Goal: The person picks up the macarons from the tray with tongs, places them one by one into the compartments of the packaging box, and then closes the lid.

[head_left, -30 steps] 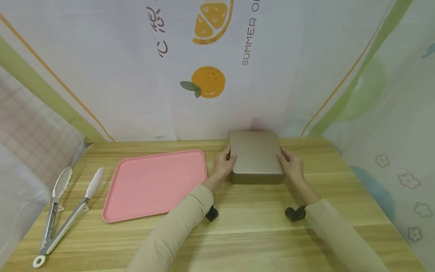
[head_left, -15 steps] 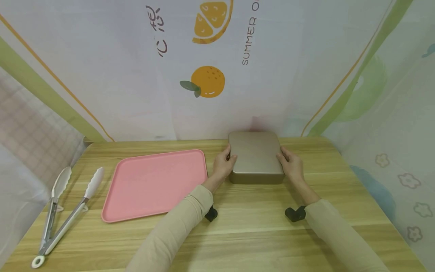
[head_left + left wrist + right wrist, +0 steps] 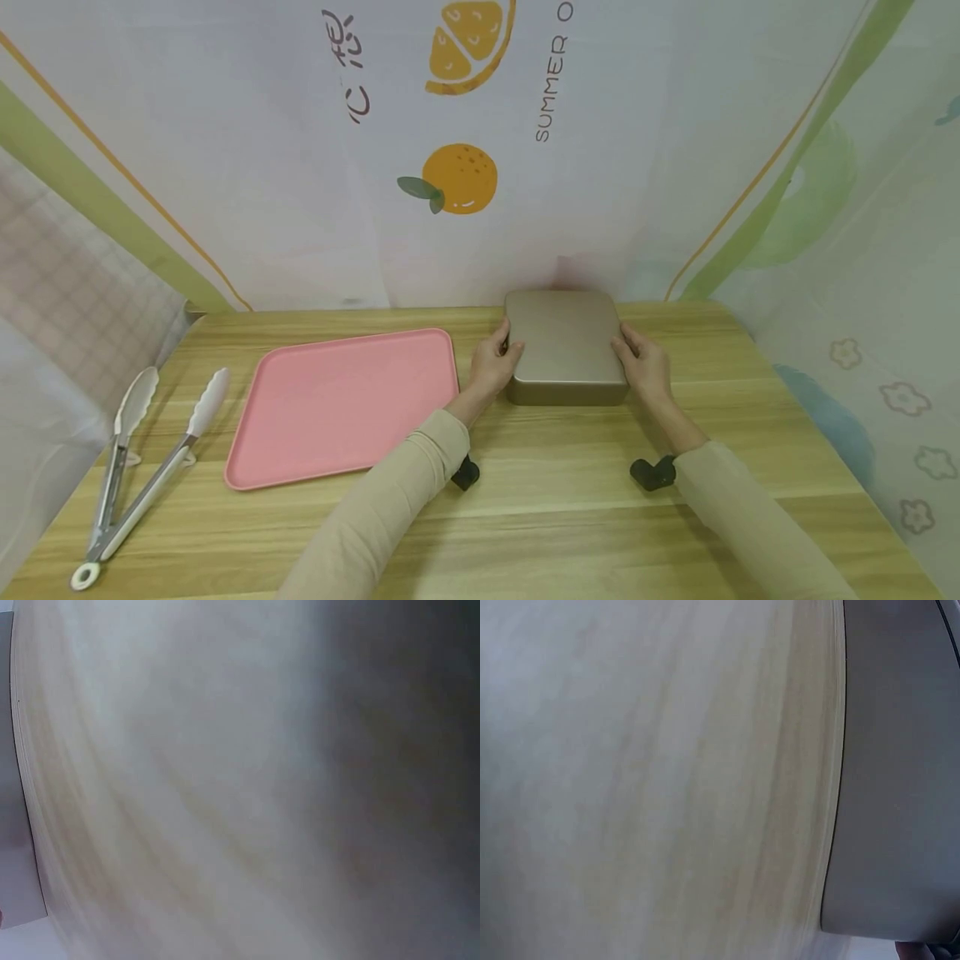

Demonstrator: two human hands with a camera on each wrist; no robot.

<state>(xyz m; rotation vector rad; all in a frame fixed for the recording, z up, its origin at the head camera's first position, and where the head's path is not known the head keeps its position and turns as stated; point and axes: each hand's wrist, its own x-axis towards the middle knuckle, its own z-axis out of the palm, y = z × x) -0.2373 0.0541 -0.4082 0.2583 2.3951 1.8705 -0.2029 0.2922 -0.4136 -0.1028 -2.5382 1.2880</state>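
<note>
A brownish-grey metallic box (image 3: 564, 340) with rounded corners rests on the wooden table near its back edge. My left hand (image 3: 492, 363) holds the box's left side, thumb up by the top edge. At the opposite side my right hand (image 3: 647, 363) grips it the same way; the fingers below are partly hidden. A strip of the box's grey wall (image 3: 16, 795) shows at the left edge of the left wrist view. In the right wrist view the wall (image 3: 900, 780) fills the right side, with a thin dark line in the top corner.
Left of the box lies a pink tray (image 3: 345, 412), partly behind the left sleeve. Metal tongs (image 3: 142, 492) with white tips lie spread at the table's left. A printed cloth (image 3: 600, 208) hangs behind the table (image 3: 555, 517), with more cloth at both sides.
</note>
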